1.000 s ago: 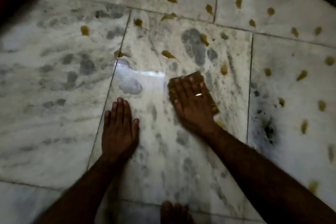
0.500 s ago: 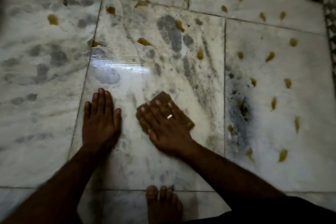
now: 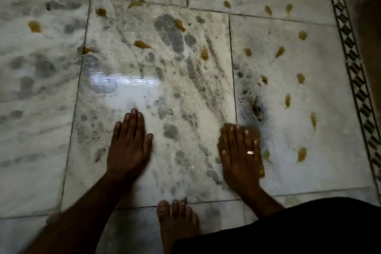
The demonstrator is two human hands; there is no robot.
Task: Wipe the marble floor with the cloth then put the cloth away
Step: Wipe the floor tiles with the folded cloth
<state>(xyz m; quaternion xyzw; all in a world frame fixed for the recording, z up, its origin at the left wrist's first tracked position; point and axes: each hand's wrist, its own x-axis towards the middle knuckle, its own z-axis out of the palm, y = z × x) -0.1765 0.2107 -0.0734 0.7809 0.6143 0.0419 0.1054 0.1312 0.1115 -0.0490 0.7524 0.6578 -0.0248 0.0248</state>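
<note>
Fingers straight — your right hand presses the cloth, left hand on marble floor | yellow spots unwiped, stowing undone

The scene is dim. A white glare patch shines on the marble floor just beyond the left hand. Far from that hand the corners fall dark, blackest upper right. The right hand and cloth are smeared by motion blur.
</note>
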